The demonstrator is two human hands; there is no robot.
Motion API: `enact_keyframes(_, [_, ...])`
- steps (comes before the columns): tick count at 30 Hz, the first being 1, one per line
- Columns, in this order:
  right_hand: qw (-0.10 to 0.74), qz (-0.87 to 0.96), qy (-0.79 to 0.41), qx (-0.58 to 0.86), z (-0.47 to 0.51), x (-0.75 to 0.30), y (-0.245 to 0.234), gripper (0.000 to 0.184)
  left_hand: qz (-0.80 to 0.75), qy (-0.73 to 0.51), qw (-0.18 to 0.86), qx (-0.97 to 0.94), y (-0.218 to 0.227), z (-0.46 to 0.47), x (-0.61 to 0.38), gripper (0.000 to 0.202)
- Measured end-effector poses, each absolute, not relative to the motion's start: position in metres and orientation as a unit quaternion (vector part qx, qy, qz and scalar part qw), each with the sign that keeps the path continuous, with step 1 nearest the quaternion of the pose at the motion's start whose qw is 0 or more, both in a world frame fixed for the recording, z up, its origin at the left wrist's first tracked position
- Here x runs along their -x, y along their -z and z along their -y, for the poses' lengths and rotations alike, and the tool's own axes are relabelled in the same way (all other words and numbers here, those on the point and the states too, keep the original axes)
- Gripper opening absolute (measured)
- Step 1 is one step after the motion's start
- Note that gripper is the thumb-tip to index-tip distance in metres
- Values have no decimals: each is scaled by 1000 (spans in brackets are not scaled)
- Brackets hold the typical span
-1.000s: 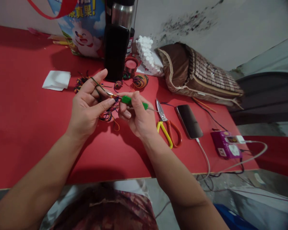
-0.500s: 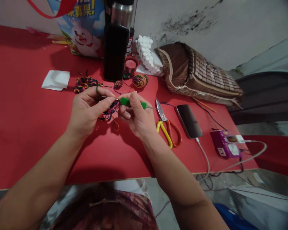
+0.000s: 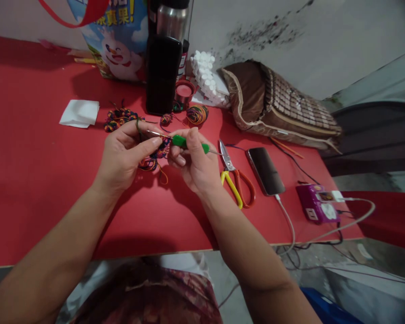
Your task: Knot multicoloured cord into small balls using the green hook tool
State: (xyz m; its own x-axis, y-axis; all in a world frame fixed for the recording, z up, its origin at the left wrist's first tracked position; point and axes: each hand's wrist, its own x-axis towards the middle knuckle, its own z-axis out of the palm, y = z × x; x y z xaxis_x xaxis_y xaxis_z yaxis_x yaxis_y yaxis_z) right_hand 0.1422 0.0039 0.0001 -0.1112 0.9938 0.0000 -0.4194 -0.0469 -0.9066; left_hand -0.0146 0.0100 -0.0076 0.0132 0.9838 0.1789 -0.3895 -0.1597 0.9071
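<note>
My right hand (image 3: 194,159) is closed round the green handle of a crochet hook (image 3: 180,141), whose metal shaft points left toward my other hand. My left hand (image 3: 123,153) pinches a small multicoloured crochet piece (image 3: 161,150) between thumb and fingers. Dark yarn loops round the left index finger. Loose strands dangle below the piece, one orange end curling on the table. Just beyond the hands lie a braided-looking multicoloured crochet piece (image 3: 121,118), a small yarn ball (image 3: 166,119) and a larger yarn ball (image 3: 197,114).
Scissors (image 3: 234,175) with yellow and orange handles lie right of my hands on the red table (image 3: 40,180). Farther right are a charging phone (image 3: 265,171) and a purple box (image 3: 317,203) with cables. A black upright phone (image 3: 164,74), a bag (image 3: 121,49) and a brown cushion (image 3: 283,99) stand behind.
The crochet hook and my right hand have shifted slightly right, and more of the metal shaft shows above the left thumb. My left hand keeps its pinch on the piece.
</note>
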Motion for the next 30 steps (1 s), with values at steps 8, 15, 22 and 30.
enact_keyframes(8, [589,417,-600,345,-4,-142,1,53,-327,-611,572,-439,7,-10,14,22])
enact_keyframes(15, [595,449,-584,321,-6,-140,10,54,-347,-586,612,-402,9,-7,8,35])
enact_keyframes(22, [609,459,-566,314,-5,-139,14,47,-339,-583,632,-381,7,-9,11,46])
enact_keyframes(30, [600,478,-570,294,-8,-140,20,41,-338,-594,614,-395,2,-10,17,97])
